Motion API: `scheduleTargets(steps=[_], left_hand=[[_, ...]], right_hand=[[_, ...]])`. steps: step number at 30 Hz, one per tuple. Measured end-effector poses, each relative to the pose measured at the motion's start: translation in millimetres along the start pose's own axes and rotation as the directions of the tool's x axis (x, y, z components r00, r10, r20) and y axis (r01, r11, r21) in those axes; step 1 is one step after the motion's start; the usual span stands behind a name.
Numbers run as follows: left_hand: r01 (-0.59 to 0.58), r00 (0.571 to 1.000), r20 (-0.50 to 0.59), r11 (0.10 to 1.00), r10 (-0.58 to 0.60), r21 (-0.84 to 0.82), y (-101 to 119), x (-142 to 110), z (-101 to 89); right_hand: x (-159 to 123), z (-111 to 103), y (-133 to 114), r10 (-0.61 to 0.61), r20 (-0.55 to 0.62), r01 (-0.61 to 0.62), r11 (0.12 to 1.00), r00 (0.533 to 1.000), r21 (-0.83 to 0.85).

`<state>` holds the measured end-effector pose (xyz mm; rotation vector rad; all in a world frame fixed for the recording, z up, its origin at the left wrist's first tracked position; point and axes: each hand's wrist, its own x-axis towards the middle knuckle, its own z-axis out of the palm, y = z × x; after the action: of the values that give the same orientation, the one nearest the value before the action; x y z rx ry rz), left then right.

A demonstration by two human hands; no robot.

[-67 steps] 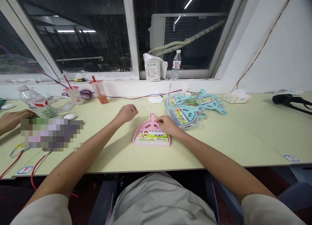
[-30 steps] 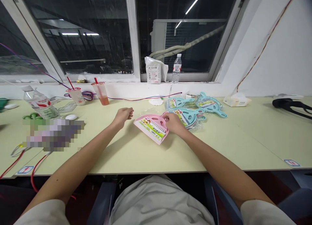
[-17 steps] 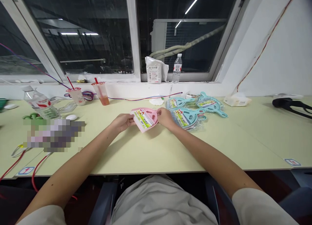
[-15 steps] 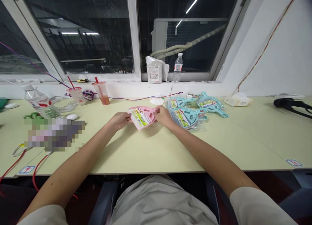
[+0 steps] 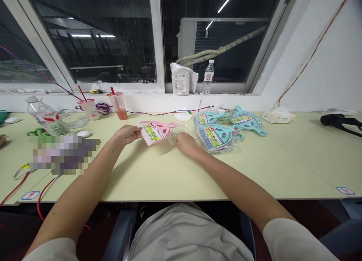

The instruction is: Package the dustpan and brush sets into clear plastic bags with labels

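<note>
My left hand (image 5: 126,134) grips the left end of a pink plastic dustpan (image 5: 155,132), which has a colourful paper label and is raised slightly above the pale green tabletop. My right hand (image 5: 185,143) is a little to the right of the dustpan, no longer touching it. Its fingers are bunched on a thin clear plastic wrap (image 5: 172,137), which trails towards the dustpan. Right of that hand lies a stack of bagged light-blue dustpans (image 5: 217,137).
Two more bagged blue dustpans (image 5: 240,118) lie behind the stack. Along the back are a tissue pack (image 5: 278,117), a drinks cup (image 5: 118,110), a plastic bottle (image 5: 45,115) and a computer mouse (image 5: 83,134). A blurred patch (image 5: 65,155) covers the table's left side.
My right hand has come away from the dustpan and moved right, with clear plastic now showing beside it. My left hand has carried the dustpan slightly left.
</note>
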<state>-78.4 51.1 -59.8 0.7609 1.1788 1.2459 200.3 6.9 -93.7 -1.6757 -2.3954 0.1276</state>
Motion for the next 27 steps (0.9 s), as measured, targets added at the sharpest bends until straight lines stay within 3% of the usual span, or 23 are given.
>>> scheduleTargets(steps=[4, 9, 13, 24, 27], left_hand=[[0.033, 0.999, 0.038, 0.996, -0.037, 0.079, -3, -4, 5.0], [0.050, 0.998, 0.036, 0.980, -0.058, 0.193, 0, -5, 0.7], [0.089, 0.993, 0.051, 0.969, -0.103, 0.230, 6, -7, -3.3], [0.181, 0.982, 0.034, 0.972, -0.188, 0.152, 20, -6, -18.8], [0.164, 0.986, 0.016, 0.982, -0.166, 0.089, 18, -4, -17.4]], right_hand=[[1, -4, 11, 0.045, -0.070, -0.043, 0.999, 0.997, 0.028], [1, -2, 11, 0.045, -0.026, -0.045, 0.999, 0.999, -0.006], [5, -2, 12, 0.056, -0.091, -0.059, 0.998, 0.994, -0.032], [12, -10, 26, 0.117, -0.238, -0.118, 0.993, 0.964, 0.010], [9, -11, 22, 0.063, -0.279, -0.058, 0.998, 0.958, 0.025]])
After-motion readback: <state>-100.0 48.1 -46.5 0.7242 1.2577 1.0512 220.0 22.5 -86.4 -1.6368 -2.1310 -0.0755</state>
